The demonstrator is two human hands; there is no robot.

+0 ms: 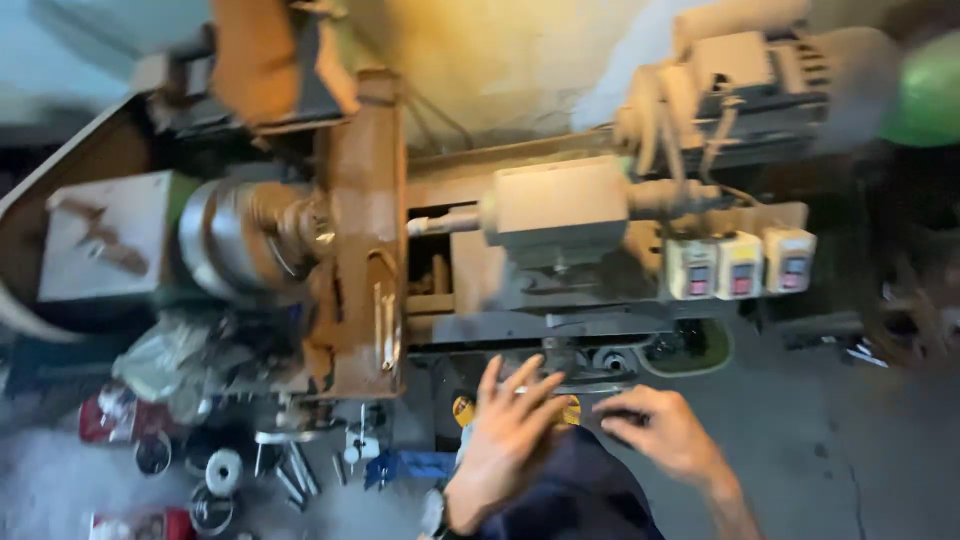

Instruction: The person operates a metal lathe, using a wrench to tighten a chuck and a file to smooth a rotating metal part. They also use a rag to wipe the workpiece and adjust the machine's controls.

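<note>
The picture is blurred by motion. My left hand [510,432] lies at the bottom centre with fingers spread, resting on a dark blue cloth-like thing [575,490]; a watch [433,512] sits on that wrist. My right hand [662,430] is just to its right, fingers curled toward a small dark item [618,417]; whether it grips it is unclear. A yellow object [463,408] peeks out beneath my left fingers. Both hands hover in front of the lower edge of a rust-brown lathe-like machine [365,230].
The machine carries a shiny metal chuck [232,240], a beige block [555,208] and three pale switch boxes [740,265]. A motor [760,70] sits at the top right. Metal rings, tools [225,470], red boxes [115,418] and a plastic bag [165,360] litter the floor at left.
</note>
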